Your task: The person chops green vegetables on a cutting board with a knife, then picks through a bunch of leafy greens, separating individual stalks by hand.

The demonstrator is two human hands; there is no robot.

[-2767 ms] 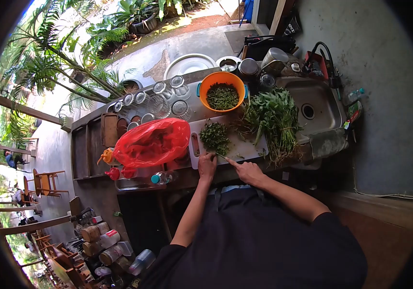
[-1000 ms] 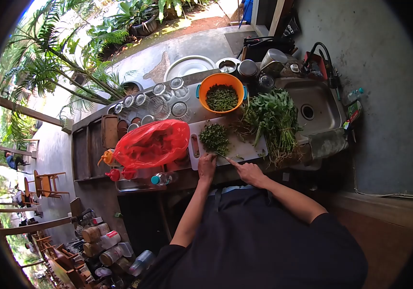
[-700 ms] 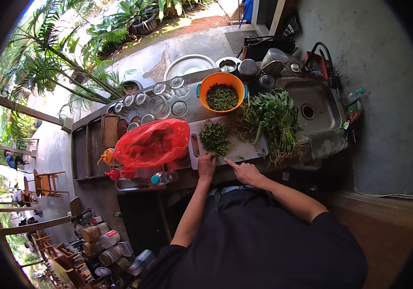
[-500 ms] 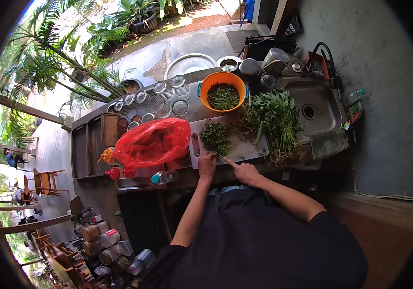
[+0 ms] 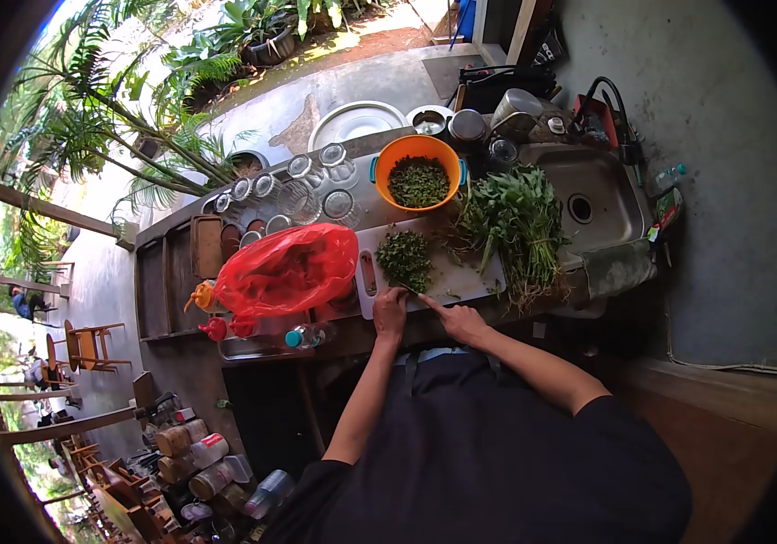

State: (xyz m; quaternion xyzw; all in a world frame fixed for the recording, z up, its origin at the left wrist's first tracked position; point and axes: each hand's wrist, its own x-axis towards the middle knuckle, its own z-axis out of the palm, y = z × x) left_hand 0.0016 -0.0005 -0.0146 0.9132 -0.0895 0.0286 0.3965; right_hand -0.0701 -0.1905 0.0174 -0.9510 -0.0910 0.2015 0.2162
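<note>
Head cam looking straight down: chopping herbs is the step going on here, I'd say mid-cut. The right hand is closed round what looks like a small slim-bladed knife, forefinger laid along the top. The left hand sits curled, knuckles down, at the near edge of the white plastic cutting board, right by the blade. The heap of finely chopped dark greens lies mid-board, just past both hands. More of it is in the round orange plastic bowl behind, and a big uncut bunch of leafy green stems sprawls from the board's right end toward the steel sink.

My guess is the next stroke needs the left fingertips tucked back and whatever's under them fed steadily to the edge.

Hard to make out: whether the left hand is actually pinching any stems, and the knife handle, which is buried in the grip. A crumpled red plastic bag covers whatever is left of the board.
</note>
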